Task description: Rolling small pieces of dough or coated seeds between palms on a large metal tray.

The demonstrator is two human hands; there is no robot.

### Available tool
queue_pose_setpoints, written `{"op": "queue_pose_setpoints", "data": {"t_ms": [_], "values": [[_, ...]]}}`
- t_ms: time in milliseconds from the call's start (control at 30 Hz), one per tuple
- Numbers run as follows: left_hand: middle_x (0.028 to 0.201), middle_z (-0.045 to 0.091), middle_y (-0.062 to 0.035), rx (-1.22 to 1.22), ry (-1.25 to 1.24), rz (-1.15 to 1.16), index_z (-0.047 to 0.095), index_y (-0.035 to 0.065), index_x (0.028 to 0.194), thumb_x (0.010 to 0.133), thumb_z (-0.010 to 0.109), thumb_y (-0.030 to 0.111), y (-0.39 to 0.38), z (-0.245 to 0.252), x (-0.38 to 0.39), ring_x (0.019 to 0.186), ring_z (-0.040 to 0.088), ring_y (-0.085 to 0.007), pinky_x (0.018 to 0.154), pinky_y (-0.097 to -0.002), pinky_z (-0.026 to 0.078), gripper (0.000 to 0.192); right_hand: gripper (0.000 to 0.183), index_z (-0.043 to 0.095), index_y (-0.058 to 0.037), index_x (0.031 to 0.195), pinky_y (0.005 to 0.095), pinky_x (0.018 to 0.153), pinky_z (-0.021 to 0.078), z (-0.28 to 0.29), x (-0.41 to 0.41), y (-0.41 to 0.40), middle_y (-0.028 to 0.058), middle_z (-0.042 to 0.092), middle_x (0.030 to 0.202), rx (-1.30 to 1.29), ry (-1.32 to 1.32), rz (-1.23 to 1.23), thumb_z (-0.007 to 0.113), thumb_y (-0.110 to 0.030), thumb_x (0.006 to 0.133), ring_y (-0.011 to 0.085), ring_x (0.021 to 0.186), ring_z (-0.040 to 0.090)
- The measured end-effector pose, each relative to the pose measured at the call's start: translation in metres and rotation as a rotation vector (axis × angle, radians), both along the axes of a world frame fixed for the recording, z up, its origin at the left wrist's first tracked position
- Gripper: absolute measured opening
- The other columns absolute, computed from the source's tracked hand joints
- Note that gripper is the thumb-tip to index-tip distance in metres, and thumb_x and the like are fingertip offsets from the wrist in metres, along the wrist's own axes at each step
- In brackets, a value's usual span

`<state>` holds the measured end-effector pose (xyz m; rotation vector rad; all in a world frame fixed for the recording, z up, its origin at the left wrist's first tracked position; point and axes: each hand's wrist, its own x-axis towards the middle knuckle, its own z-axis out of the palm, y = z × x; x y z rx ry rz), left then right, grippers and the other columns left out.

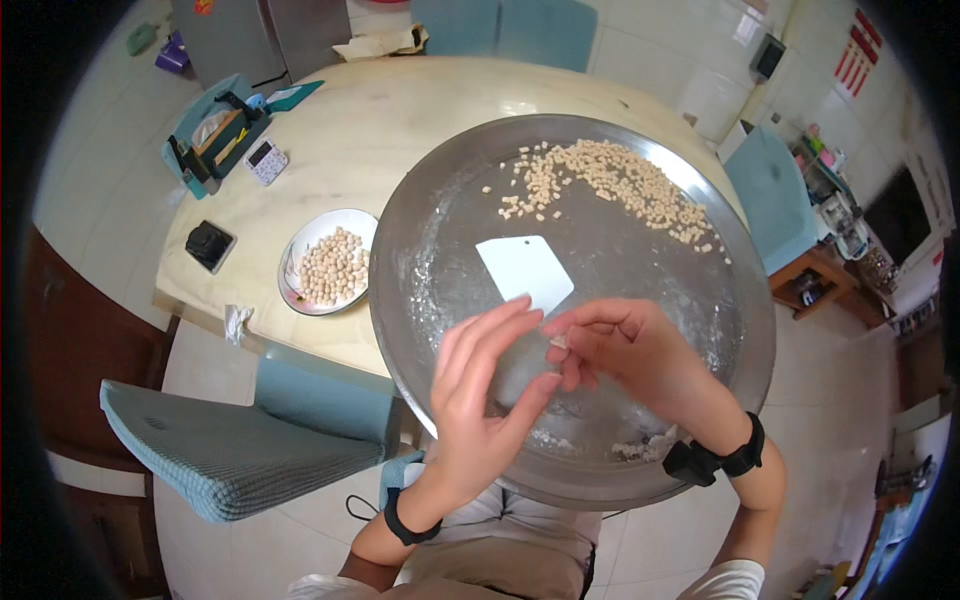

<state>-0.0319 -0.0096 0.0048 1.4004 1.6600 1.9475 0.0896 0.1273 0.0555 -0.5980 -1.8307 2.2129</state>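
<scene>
My right hand [626, 349] holds a small pale piece of dough [559, 341] between thumb and fingers, over a large round metal tray [465, 270]. Close beside it is my left hand [484, 382], its fingers and thumb apart with nothing plainly held. Just beyond my fingertips a white plastic dough scraper [527, 271] lies flat on the tray. Many small cut dough pieces [615, 176] are spread along the tray's far and right side. White flour [645, 448] dusts the tray's near edge and left side.
A white plate [291, 259] of small dough balls [335, 266] stands left of the tray on the pale table [352, 127]. Farther left are a small white device [265, 161], a black object [208, 246] and an organizer box [225, 142]. A blue-covered chair [255, 442] stands at the near left.
</scene>
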Motion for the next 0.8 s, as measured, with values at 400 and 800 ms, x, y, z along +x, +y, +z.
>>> {"op": "queue_pose_setpoints", "data": {"t_ms": [400,800], "values": [[0.082,0.066,-0.0045,0.0,0.458,0.227,0.067,0.006,0.088,0.066,0.083,0.011,0.012,0.006,-0.011,0.074,0.058,-0.0221,0.068,-0.0315,0.043,0.028,0.022,0.069,-0.0003,0.11,0.0235,0.062,0.0544,-0.006,0.003,0.005,0.0094,0.071,0.094,0.245,0.022,0.018,0.063,-0.012,0.092,0.0099,0.079,0.065],[0.086,0.067,-0.0084,0.006,0.645,0.35,0.065,0.0006,0.089,0.068,0.078,-0.003,0.021,-0.001,-0.015,0.079,0.061,-0.0254,0.071,-0.0329,0.048,0.025,0.051,0.035,0.003,0.143,0.0241,0.09,0.0451,-0.017,0.0,0.009,0.0128,0.058,0.124,0.136,0.043,0.239,0.041,-0.029,0.104,0.0155,0.111,0.057]]}}
